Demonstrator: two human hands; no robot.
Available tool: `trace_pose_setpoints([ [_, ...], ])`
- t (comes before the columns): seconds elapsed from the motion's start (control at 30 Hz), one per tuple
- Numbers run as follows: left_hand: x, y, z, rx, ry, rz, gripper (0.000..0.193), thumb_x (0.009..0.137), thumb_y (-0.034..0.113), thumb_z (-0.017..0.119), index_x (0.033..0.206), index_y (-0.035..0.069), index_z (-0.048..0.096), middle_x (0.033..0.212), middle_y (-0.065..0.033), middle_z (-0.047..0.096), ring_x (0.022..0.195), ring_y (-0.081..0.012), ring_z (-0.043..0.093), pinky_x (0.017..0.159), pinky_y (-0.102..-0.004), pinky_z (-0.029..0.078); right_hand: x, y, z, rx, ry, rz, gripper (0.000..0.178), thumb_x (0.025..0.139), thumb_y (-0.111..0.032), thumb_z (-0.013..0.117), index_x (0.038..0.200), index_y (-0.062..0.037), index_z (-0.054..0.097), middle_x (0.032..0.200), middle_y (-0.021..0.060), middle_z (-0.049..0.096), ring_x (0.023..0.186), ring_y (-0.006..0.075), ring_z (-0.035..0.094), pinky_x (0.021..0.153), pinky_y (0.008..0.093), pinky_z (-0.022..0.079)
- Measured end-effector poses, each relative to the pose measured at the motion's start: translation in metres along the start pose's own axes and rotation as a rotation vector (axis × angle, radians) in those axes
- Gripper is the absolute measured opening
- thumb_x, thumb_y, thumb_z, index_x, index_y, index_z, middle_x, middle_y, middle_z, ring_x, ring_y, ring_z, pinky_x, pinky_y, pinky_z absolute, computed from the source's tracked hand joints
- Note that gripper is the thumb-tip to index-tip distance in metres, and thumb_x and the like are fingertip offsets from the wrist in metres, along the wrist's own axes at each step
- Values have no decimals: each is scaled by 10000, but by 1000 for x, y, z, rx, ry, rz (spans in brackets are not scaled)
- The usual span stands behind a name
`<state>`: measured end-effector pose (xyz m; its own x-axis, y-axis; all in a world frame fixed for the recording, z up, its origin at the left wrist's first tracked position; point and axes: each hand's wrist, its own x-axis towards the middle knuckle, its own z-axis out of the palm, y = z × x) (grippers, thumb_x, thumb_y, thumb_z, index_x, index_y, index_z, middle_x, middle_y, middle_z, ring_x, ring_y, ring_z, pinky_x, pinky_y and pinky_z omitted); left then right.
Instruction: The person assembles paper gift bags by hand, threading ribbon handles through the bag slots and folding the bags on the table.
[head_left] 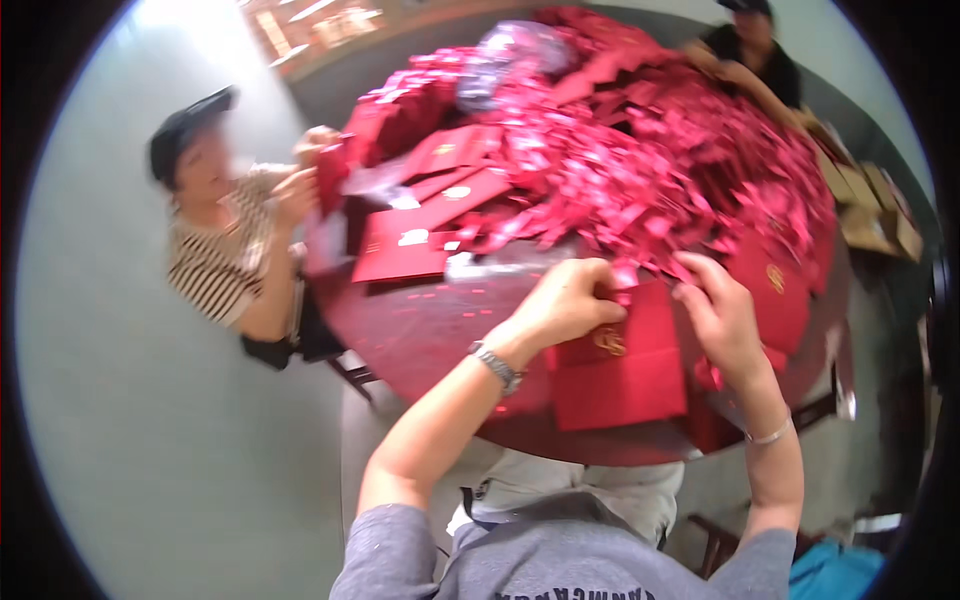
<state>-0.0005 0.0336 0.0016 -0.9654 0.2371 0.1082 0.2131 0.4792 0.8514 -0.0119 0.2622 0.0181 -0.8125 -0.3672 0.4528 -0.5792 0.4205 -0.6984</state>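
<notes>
A flat red paper gift bag (622, 390) with a gold emblem lies in front of me near the table's front edge. My left hand (572, 302) is closed at the bag's upper left, pinching a pinkish-red ribbon (627, 273) by its top edge. At the upper right of the same bag, my right hand (722, 318) has thumb and forefinger pressed together on the ribbon. Its exact path between the two hands is blurred. Right beside that hand lies another red gift bag (778, 292) with a gold emblem.
A large heap of ribboned red bags (640, 170) covers the far side of the round dark table (420, 335). A clear plastic bag (515, 60) rests on it. One person (225, 210) at left handles red bags; another (755, 65) reaches in far right. Cardboard boxes (870, 205) stand at right.
</notes>
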Motion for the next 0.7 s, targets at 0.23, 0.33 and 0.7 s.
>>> trace_pose_setpoints([
  [0.23,-32,19,-44,-1068,-32,169,177,792,-38,647,941,37,590,907,4,629,855,-97,596,779,-251,487,13,2,29,804,-193,235,158,943,-118,585,1058,-9,575,913,60,663,778,87,616,666,222,516],
  [0.33,-34,11,-40,-1188,-11,227,196,801,-38,620,981,32,590,960,-23,647,897,-119,620,810,-264,502,13,-27,56,639,-233,163,199,939,-146,597,1085,-13,568,940,78,666,761,100,620,640,232,516],
  [0.7,-58,-49,-64,-843,478,-120,461,735,-80,507,1191,-21,542,1127,-135,598,1000,-204,594,849,-298,499,46,-16,79,91,189,-103,87,939,-68,556,953,6,599,829,91,603,765,127,551,704,275,458],
])
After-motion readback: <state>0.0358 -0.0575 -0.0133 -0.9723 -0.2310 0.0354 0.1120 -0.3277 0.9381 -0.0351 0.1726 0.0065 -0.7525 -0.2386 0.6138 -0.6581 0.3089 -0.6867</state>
